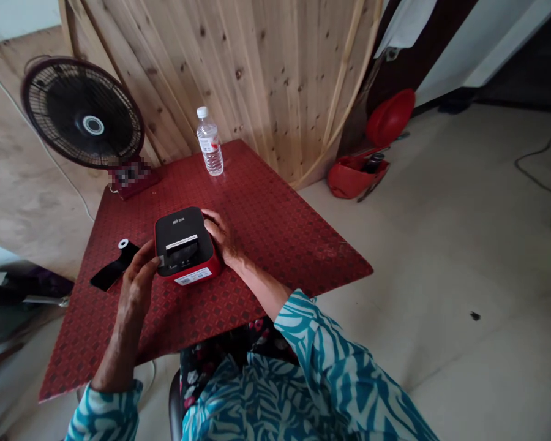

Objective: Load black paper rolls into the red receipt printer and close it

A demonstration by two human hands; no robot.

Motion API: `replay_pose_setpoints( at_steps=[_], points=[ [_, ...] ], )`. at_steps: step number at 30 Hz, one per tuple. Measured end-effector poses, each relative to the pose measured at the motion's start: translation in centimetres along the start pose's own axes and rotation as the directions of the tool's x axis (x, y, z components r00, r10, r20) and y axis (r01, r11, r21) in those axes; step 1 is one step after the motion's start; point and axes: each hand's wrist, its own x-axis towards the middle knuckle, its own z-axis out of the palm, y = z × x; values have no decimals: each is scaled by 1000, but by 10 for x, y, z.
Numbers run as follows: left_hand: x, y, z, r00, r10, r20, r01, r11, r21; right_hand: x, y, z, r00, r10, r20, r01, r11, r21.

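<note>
A small black and red box-shaped device (185,246) with a white label strip on top rests on the red patterned table (275,233). My left hand (138,275) grips its left side, fingers curled against it. My right hand (220,235) holds its right side, fingers wrapped round the back corner. A flat black strip with a white round end (113,270) lies on the table just left of my left hand.
A clear water bottle (210,142) stands at the table's far side. A dark table fan (86,117) sits at the far left corner. Wooden boards (257,67) lean behind the table. Red plastic basins (371,147) lie on the floor to the right.
</note>
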Motion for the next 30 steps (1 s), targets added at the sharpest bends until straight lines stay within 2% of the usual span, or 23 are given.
replay_pose_setpoints(
  at_steps=[3,10,22,30],
  points=[
    [11,-4,2,993,-93,76,107,973,-204,-1,8,-3,999,46,-6,-46,999,18],
    [15,0,-1,973,-152,174,193,950,-246,-1,18,-5,996,86,-21,-85,995,45],
    [19,-5,5,980,-164,117,193,930,-313,-4,15,-5,998,58,-18,-58,998,39],
    [19,-4,4,983,-157,96,176,952,-248,-3,10,-4,998,57,-28,-57,998,1]
  ],
)
